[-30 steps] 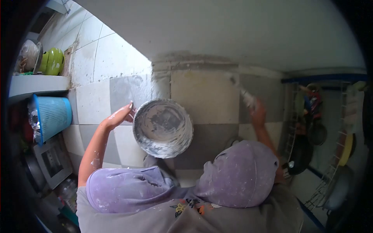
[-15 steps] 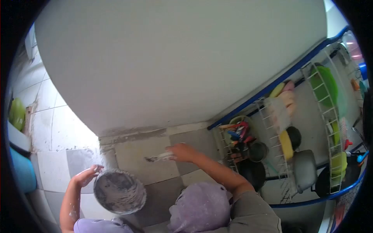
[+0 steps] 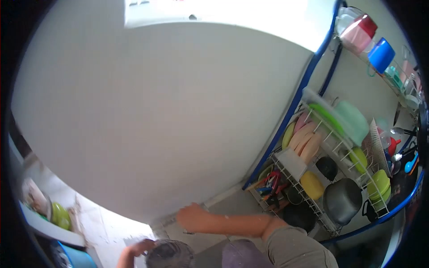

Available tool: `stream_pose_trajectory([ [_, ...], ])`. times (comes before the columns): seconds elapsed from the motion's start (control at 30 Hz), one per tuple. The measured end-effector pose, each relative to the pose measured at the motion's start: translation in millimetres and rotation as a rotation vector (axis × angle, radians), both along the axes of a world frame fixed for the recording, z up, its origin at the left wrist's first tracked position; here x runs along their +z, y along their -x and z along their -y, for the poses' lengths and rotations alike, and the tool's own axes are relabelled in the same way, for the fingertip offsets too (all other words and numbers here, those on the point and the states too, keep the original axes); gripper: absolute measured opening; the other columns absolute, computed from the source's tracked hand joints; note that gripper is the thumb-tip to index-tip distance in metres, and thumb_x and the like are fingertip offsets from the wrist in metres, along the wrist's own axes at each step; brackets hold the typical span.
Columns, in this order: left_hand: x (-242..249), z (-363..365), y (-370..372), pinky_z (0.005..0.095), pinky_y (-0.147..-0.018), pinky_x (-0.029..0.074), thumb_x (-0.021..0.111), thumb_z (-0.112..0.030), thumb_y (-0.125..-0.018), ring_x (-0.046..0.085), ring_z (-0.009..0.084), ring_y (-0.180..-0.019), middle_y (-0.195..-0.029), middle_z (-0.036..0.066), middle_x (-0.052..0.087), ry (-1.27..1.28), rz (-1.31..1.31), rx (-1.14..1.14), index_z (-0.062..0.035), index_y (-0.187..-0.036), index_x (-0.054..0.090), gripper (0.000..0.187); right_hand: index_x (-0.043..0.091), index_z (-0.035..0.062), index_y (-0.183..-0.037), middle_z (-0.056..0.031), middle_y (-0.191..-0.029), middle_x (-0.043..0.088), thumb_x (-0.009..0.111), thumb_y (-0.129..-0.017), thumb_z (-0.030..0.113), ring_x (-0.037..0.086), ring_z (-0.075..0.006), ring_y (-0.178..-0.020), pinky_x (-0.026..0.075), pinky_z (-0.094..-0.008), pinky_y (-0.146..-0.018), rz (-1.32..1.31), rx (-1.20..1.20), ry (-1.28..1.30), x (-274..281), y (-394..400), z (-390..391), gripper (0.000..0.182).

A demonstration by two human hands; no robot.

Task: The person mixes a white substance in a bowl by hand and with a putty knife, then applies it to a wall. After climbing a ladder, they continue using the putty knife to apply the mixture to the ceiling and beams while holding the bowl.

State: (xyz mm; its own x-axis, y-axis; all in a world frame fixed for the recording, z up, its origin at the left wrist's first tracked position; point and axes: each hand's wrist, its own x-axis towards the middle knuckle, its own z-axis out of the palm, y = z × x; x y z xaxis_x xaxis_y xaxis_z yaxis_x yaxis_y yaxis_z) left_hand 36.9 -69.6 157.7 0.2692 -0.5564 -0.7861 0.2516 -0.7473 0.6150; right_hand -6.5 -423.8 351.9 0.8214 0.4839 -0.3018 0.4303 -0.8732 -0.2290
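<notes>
My right hand (image 3: 192, 217) reaches left across the view, pressed against the tiled wall right below the edge of the white plastered wall (image 3: 156, 120). Its fingers are closed around a small tool that is mostly hidden. My left hand (image 3: 134, 251) shows at the bottom edge, gripping the rim of a round plaster-smeared bowl (image 3: 169, 255), only partly in frame. My grey sleeve (image 3: 295, 248) and a purple cloth (image 3: 241, 257) fill the bottom middle.
A blue-framed wire dish rack (image 3: 339, 178) stands at the right with plates, bowls, a pot and utensils. Plastic containers (image 3: 366, 40) sit on its top shelf. A ledge with green dishes (image 3: 58, 216) and a blue basket (image 3: 71, 259) are at lower left.
The view has tilted upward, so the wall and rack fill more of the frame and the bowl and hands have slid to the bottom. My right hand moved left along the plaster edge.
</notes>
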Motion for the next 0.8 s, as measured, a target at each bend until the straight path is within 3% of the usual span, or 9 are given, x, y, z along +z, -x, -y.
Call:
stream_pose_trajectory([
  [0.03,-50,-30,-2,0.0478,-0.091,0.051,0.049,-0.017,-0.093,0.047,0.0248,-0.123,-0.135,0.008,0.048,0.307,0.35,-0.242,-0.0084,-0.137,0.046,0.045,0.071,0.0047,-0.091,-0.0166,-0.087,0.067,0.064,-0.074,0.018,0.066,-0.0309,-0.087,0.051,-0.0465,-0.074,0.008,-0.093,-0.063,32,11,19,0.022],
  [0.07,28,19,9,0.0462,-0.088,0.054,0.045,-0.013,-0.095,0.051,0.0236,-0.118,-0.131,0.008,0.051,-0.028,-0.035,0.105,-0.0041,-0.13,0.05,0.037,0.068,0.0061,-0.096,-0.016,-0.088,0.067,0.064,-0.077,0.024,0.065,-0.0328,-0.089,0.05,-0.0472,-0.077,0.024,-0.168,-0.132,51,25,39,0.027],
  [0.1,14,13,20,0.0449,-0.083,0.057,0.045,-0.01,-0.094,0.055,0.0274,-0.111,-0.124,0.012,0.053,0.112,0.116,0.168,0.0,-0.122,0.054,0.032,0.066,0.0076,-0.102,-0.0153,-0.089,0.066,0.064,-0.08,0.03,0.063,-0.0348,-0.091,0.049,-0.0479,-0.081,0.047,-0.237,-0.196,65,41,57,0.032],
  [0.2,147,66,79,0.0449,-0.084,0.05,0.047,-0.051,-0.092,0.053,0.0216,-0.108,-0.125,0.006,0.053,0.246,0.018,0.437,-0.0124,-0.133,0.045,0.057,0.063,0.0117,-0.116,-0.0159,-0.1,0.067,0.063,-0.084,0.041,0.061,-0.037,-0.099,0.046,-0.0478,-0.088,-0.019,-0.499,-0.335,95,92,101,0.043],
  [0.23,146,68,85,0.0415,-0.083,0.052,0.076,-0.013,-0.076,0.049,0.0278,-0.118,-0.134,0.009,0.044,0.34,0.054,0.383,-0.0084,-0.139,0.036,0.075,0.062,0.0126,-0.118,-0.0161,-0.103,0.067,0.063,-0.084,0.041,0.061,-0.0373,-0.1,0.046,-0.0479,-0.088,-0.08,-0.595,-0.371,100,111,105,0.044],
  [0.33,198,98,114,0.0445,-0.082,0.054,0.063,-0.02,-0.085,0.052,0.031,-0.113,-0.127,0.012,0.049,0.42,-0.027,0.617,-0.0045,-0.13,0.045,0.051,0.063,0.0141,-0.117,-0.0175,-0.103,0.067,0.064,-0.083,0.04,0.062,-0.0375,-0.098,0.047,-0.0467,-0.088,-0.013,-0.632,-0.403,102,163,122,0.042],
  [0.43,276,99,164,0.0476,-0.082,0.056,0.049,-0.027,-0.093,0.055,0.0341,-0.108,-0.12,0.015,0.055,0.449,-0.105,0.894,-0.0006,-0.121,0.054,0.039,0.065,0.0138,-0.114,-0.0177,-0.099,0.068,0.067,-0.081,0.035,0.064,-0.0365,-0.095,0.049,-0.046,-0.085,-0.151,-0.549,-0.303,176,180,116,0.039],
  [0.6,466,103,196,0.0509,-0.088,0.05,0.053,-0.036,-0.092,0.048,0.0348,-0.108,-0.123,0.012,0.049,0.332,-0.132,1.197,-0.0035,-0.126,0.049,0.048,0.062,0.0079,-0.089,-0.016,-0.084,0.066,0.069,-0.081,0.034,0.063,-0.038,-0.085,0.049,-0.0471,-0.074,-0.075,-0.28,-0.257,387,177,83,0.028],
  [0.8,637,56,222,0.0535,-0.08,0.054,0.057,-0.041,-0.09,0.052,0.0358,-0.105,-0.121,0.014,0.047,0.347,-0.101,1.431,-0.008,-0.13,0.046,0.053,0.062,0.008,-0.087,-0.0176,-0.078,0.066,0.067,-0.082,0.034,0.064,-0.0373,-0.079,0.051,-0.0461,-0.071,0.063,-0.209,-0.316,523,186,48,0.027],
])
